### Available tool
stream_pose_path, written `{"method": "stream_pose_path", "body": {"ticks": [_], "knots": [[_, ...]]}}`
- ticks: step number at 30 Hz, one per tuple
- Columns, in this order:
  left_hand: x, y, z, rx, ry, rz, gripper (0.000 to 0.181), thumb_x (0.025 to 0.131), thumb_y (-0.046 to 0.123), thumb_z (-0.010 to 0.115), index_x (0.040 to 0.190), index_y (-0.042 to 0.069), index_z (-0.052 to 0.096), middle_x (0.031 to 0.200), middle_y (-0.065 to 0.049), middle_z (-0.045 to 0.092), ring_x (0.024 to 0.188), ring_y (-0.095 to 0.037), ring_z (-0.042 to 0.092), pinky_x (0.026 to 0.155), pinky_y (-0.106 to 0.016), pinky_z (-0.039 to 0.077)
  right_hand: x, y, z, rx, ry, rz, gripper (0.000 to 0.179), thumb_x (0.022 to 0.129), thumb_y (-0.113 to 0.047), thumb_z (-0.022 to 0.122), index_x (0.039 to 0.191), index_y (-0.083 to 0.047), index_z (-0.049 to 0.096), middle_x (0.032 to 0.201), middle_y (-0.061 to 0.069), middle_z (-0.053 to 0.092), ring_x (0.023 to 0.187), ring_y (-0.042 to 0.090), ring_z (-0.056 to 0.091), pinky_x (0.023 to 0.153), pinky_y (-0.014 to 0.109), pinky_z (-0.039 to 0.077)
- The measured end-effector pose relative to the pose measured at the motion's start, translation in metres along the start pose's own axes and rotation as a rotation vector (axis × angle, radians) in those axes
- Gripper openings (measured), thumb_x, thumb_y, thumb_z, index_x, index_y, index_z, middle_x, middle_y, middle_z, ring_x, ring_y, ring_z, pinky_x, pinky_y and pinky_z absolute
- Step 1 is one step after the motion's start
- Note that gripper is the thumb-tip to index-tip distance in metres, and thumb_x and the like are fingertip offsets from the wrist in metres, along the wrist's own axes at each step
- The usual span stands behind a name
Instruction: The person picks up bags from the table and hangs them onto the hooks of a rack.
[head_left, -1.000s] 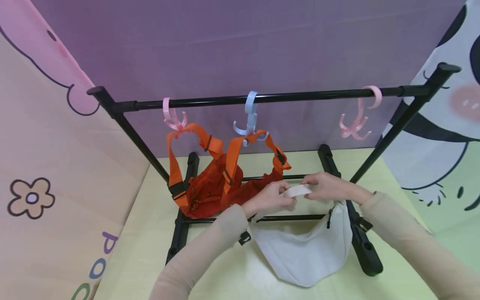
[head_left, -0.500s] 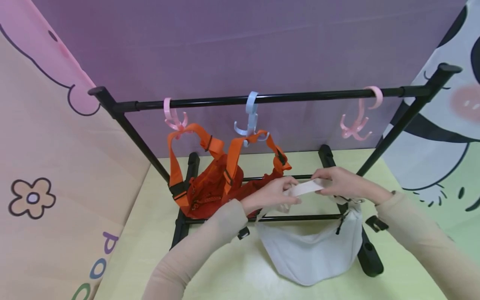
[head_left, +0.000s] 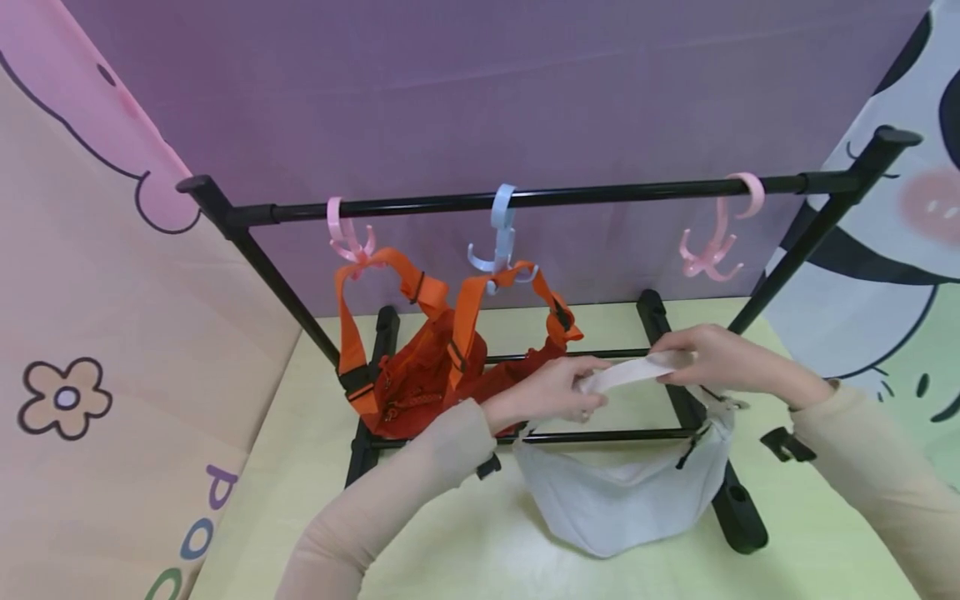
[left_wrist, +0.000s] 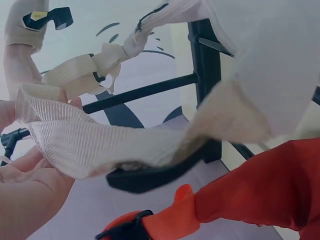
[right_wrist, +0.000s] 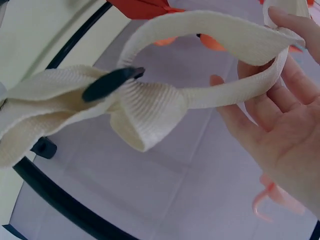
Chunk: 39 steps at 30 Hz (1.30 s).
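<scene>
A white waist bag (head_left: 622, 500) hangs low in front of the rack, its zip pull near the right end. Between both hands runs its white strap (head_left: 630, 372), drawn nearly straight. My left hand (head_left: 551, 389) pinches the strap's left part, and my right hand (head_left: 720, 358) grips the right part between thumb and fingers. In the right wrist view the strap (right_wrist: 220, 30) forms a loop reaching the right hand (right_wrist: 280, 115), with a bunched, folded part and a dark buckle piece (right_wrist: 110, 85) beside it. The left wrist view shows the strap (left_wrist: 110, 145) sagging from the fingers.
A black rack's top bar (head_left: 615, 195) carries a left pink hook (head_left: 348, 242), a blue hook (head_left: 502, 237) and a right pink hook (head_left: 708, 250). An orange-red bag (head_left: 420, 375) hangs by its straps from the left and middle hooks. Base bars (head_left: 615, 435) cross behind the white bag.
My right hand has moved right and slightly up with the strap, widening the gap between the hands. The white bag has shifted a little right and up. The left hand barely moved.
</scene>
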<state>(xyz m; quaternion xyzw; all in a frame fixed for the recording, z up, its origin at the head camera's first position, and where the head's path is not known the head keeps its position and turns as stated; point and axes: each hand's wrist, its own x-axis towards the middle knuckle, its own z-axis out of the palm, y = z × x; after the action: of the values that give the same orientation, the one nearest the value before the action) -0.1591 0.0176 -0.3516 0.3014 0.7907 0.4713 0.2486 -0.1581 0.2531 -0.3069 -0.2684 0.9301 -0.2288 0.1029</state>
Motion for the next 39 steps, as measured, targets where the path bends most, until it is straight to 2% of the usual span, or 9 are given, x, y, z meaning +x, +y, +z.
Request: {"method": "stream_pose_path", "body": {"ticks": [8,13,16,21,24,28,33,36,39], "knots": [[-0.002,0.009,-0.001,-0.035,-0.008,0.005,0.042,0.087,0.012,0.055,0.128,0.013,0.048,0.08,-0.003,0.059,0.068,-0.012,0.062,0.058,-0.02,0.048,-0.014,0.002,-0.013,0.034,0.039,-0.004,0.02,0.077,-0.015,0.068,0.094,-0.007,0.065,0.077,-0.005,0.059,0.059,0.002,0.046,0.053,0.023,0.041],[-0.005,0.016,-0.001,0.025,-0.02,0.045,0.039,0.09,0.014,0.05,0.13,0.012,0.046,0.082,-0.005,0.058,0.068,-0.005,0.06,0.063,-0.018,0.048,-0.021,0.002,-0.019,0.049,0.056,0.024,0.016,0.077,-0.013,0.067,0.092,-0.008,0.065,0.076,-0.006,0.06,0.058,0.003,0.049,0.053,0.023,0.042],[-0.006,0.022,-0.001,0.125,-0.019,0.1,0.038,0.093,0.016,0.045,0.13,0.01,0.045,0.084,-0.003,0.054,0.069,-0.002,0.058,0.061,-0.016,0.045,-0.025,0.002,-0.024,0.036,0.076,0.012,0.014,0.077,-0.01,0.066,0.091,-0.008,0.065,0.077,-0.007,0.061,0.061,0.004,0.052,0.057,0.023,0.044],[-0.006,0.038,-0.003,0.34,0.024,0.177,0.036,0.096,0.018,0.038,0.129,0.008,0.045,0.087,-0.001,0.049,0.067,-0.002,0.052,0.055,-0.015,0.039,-0.032,0.002,-0.034,-0.01,0.136,-0.011,0.012,0.081,-0.006,0.062,0.091,-0.012,0.064,0.079,-0.01,0.06,0.067,0.003,0.053,0.061,0.023,0.044],[-0.006,0.048,-0.004,0.406,0.056,0.187,0.036,0.096,0.019,0.037,0.13,0.009,0.045,0.089,0.0,0.049,0.068,-0.001,0.051,0.056,-0.013,0.039,-0.036,0.002,-0.038,-0.044,0.179,0.001,0.012,0.082,-0.005,0.061,0.091,-0.012,0.064,0.079,-0.008,0.061,0.065,0.003,0.052,0.059,0.023,0.043],[-0.005,0.058,-0.007,0.444,0.092,0.21,0.036,0.096,0.02,0.036,0.129,0.008,0.046,0.086,0.002,0.049,0.067,-0.001,0.049,0.059,-0.012,0.038,-0.039,0.0,-0.046,-0.102,0.228,0.053,0.011,0.081,-0.007,0.062,0.092,-0.01,0.064,0.075,-0.008,0.062,0.063,0.002,0.051,0.058,0.024,0.042],[-0.001,0.069,-0.013,0.445,0.123,0.221,0.037,0.096,0.022,0.035,0.128,0.008,0.047,0.089,0.002,0.052,0.069,-0.001,0.049,0.062,-0.012,0.038,-0.042,0.001,-0.056,-0.16,0.305,0.03,0.008,0.083,-0.009,0.06,0.09,-0.011,0.064,0.073,-0.012,0.061,0.067,-0.003,0.052,0.06,0.024,0.044],[0.003,0.073,-0.015,0.452,0.161,0.233,0.036,0.096,0.023,0.036,0.126,0.008,0.05,0.09,0.001,0.054,0.066,-0.004,0.048,0.059,-0.013,0.037,-0.043,0.002,-0.058,-0.152,0.356,0.042,0.009,0.084,-0.008,0.059,0.091,-0.009,0.064,0.075,-0.008,0.063,0.068,-0.006,0.053,0.057,0.017,0.043],[0.008,0.077,-0.016,0.456,0.217,0.249,0.034,0.096,0.022,0.037,0.122,0.008,0.053,0.089,0.001,0.054,0.063,-0.006,0.046,0.056,-0.013,0.036,-0.044,0.001,-0.059,-0.13,0.414,0.071,0.01,0.084,-0.007,0.059,0.093,-0.005,0.064,0.078,0.001,0.065,0.068,-0.009,0.051,0.056,0.012,0.041]]}}
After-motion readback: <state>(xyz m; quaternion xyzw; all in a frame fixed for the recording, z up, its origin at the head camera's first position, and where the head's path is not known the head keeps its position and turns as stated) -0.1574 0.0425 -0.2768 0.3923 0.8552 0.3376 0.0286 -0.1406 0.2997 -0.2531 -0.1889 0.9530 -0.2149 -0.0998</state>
